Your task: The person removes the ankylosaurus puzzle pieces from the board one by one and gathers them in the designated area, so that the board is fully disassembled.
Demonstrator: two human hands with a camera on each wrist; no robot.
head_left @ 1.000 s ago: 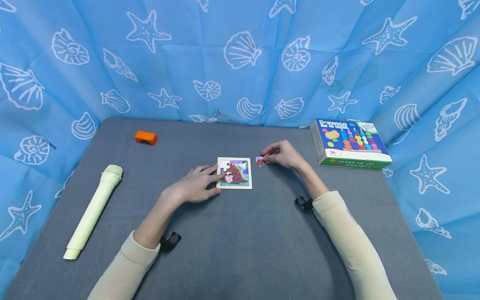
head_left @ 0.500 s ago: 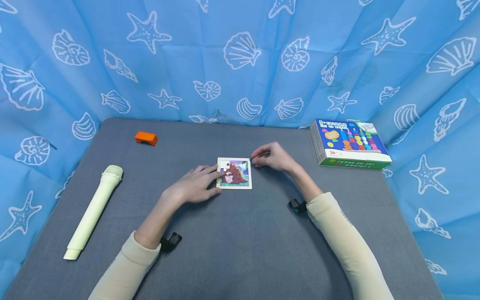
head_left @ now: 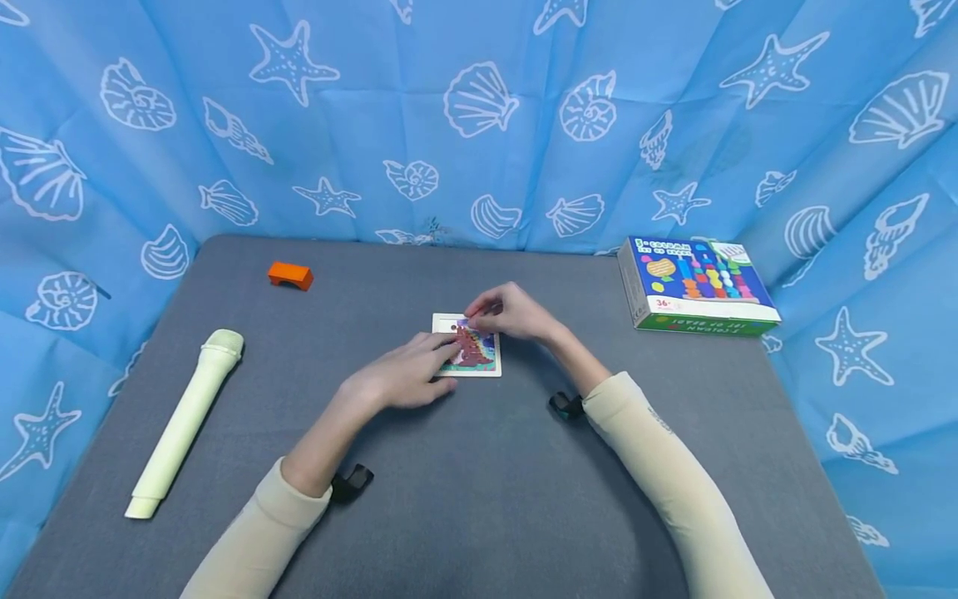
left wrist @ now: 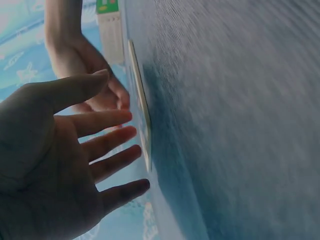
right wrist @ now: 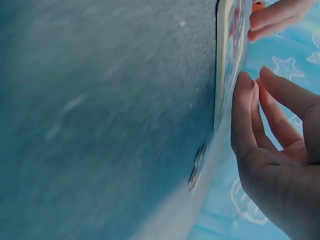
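Observation:
A small jigsaw puzzle in a pale square tray (head_left: 490,373) lies flat on the grey table, its picture a brown spiky-backed animal. Over the tray's left side, my left hand (head_left: 400,372) spreads its fingers, the tips on or just above the puzzle. My right hand (head_left: 516,312) is over the upper part of the tray, thumb and fingertips drawn close together. Whether a piece is between those fingertips cannot be made out. In the right wrist view, a loose puzzle piece (right wrist: 197,167) lies on the table beside the tray, under the right hand (right wrist: 280,135); the head view hides it.
An orange arch block (head_left: 290,275) sits at the back left. Along the left side lies a pale green toy microphone (head_left: 185,424). A boxed bead set (head_left: 699,283) stands at the back right, and a blue shell-print curtain (head_left: 419,108) hangs behind the table.
My right hand has moved left from beside the tray to over its upper part, covering the loose piece from the head view. My left hand has shifted slightly right over the puzzle.

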